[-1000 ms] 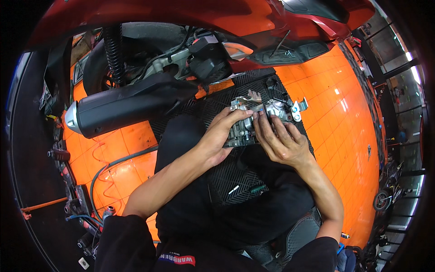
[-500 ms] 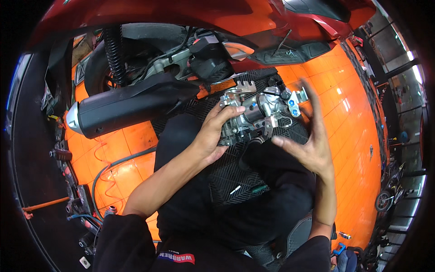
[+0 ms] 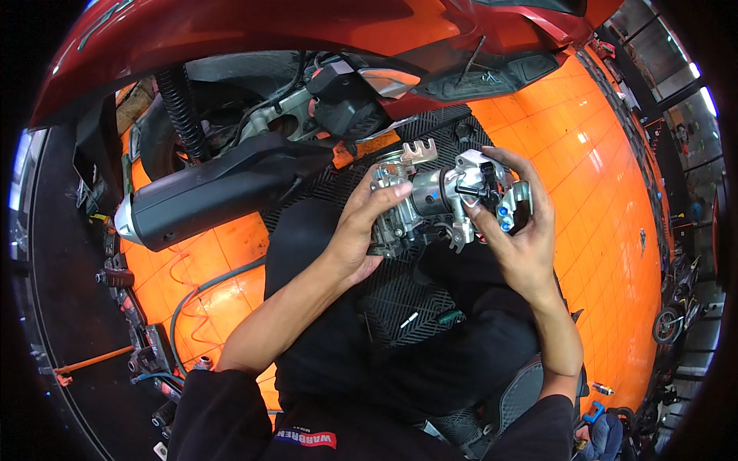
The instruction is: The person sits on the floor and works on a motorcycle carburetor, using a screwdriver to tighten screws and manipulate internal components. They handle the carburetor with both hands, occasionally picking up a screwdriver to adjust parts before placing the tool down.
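Note:
A silver metal throttle body (image 3: 430, 192) with a grey sleeve in its middle is held up over my lap. My left hand (image 3: 360, 230) is wrapped round its left end, thumb lying on top. A flat notched bracket (image 3: 419, 151) sticks up from that end. My right hand (image 3: 526, 242) closes on the right end, its thumb on the near side and its fingers curled over the far side. Between those fingers shows a metal fitting with two blue-centred bolts (image 3: 504, 218). The underside is hidden.
A red scooter (image 3: 307, 23) stands ahead, its black exhaust muffler (image 3: 223, 188) reaching left. Below lies a black ribbed mat (image 3: 392, 296) with a small white stick (image 3: 409, 320) and a dark green object (image 3: 450, 316). An air hose (image 3: 207, 284) crosses the orange tiles (image 3: 607, 253).
My right hand, spread and apart from it before, has closed on the right end of the throttle body. That end has turned a little. The left hand keeps its hold.

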### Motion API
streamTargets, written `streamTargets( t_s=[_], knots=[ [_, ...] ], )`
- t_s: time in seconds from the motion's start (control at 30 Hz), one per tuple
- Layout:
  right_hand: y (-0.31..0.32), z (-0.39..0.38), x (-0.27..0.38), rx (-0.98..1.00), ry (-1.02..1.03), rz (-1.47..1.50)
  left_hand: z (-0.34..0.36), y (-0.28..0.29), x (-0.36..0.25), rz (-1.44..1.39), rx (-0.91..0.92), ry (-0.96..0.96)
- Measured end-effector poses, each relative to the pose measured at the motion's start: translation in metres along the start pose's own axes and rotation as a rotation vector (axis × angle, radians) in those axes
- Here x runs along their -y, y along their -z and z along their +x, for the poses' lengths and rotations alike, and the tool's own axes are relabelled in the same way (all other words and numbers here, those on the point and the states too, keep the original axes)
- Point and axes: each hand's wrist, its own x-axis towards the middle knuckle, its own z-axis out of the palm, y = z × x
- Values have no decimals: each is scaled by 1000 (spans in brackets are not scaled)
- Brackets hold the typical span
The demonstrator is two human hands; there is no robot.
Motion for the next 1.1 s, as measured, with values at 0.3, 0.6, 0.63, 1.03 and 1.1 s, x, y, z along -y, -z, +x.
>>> streamTargets(
  t_s=[0.3, 0.6, 0.63, 1.03, 1.1],
  knots=[
    [1, -3, -4, -15, 61, -7, 0, -6, -1, -15, -20, -5],
    [1, -3, 6, -31, -20, -77, -1, 1, 0, 38, 3, -21],
    [1, -3, 6, -36, 9, -90, -1, 1, 0, 45, 9, -34],
    [0, -7, -4, -43, 111, -80, -1, 2, 2, 91, -2, -4],
    [0, -7, -4, -28, 101, -104, -1, 3, 1, 88, -4, 11]
  ],
)
